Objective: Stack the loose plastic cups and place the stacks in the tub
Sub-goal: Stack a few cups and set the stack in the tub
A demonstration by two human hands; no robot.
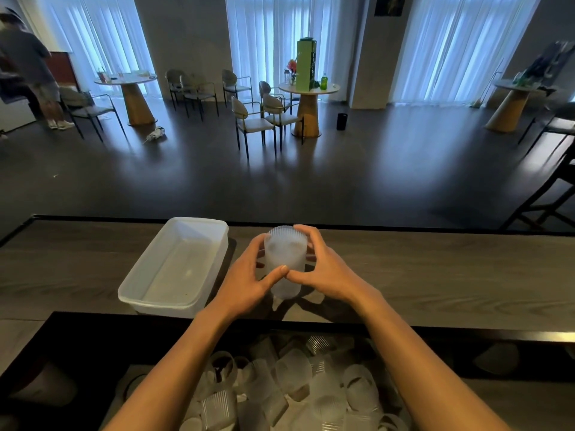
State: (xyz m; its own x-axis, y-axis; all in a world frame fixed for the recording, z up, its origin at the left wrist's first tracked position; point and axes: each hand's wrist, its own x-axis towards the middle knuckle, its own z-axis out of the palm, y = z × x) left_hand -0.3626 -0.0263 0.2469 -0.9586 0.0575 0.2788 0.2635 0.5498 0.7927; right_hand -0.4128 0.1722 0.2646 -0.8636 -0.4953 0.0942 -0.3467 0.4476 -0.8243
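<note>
Head cam looking down at the bench [435,275]: both hands are wrapped around one cup stack [283,259] of frosted, ribbed plastic cups, about mid-bench and closer to the far edge. The left hand [249,275] cups its left side and the right hand [325,269] its right side. Fingers curl round the back, and the two thumbs meet tip to tip across the front. So it's a proper two-handed grip. I honestly can't tell if the bottom of the stack is touching the bench or hanging just above it.

The tub [174,269], white and see-through, sits just left of the stack and runs from the far edge toward the near one. Both forearms reach out over a dark tray [77,337] at the near edge, which holds a heap of loose cups [289,377] lying every which way.

As for writing, there's a tall green box [306,65] on a round table way back in the room, but any print on it is too small to read.
</note>
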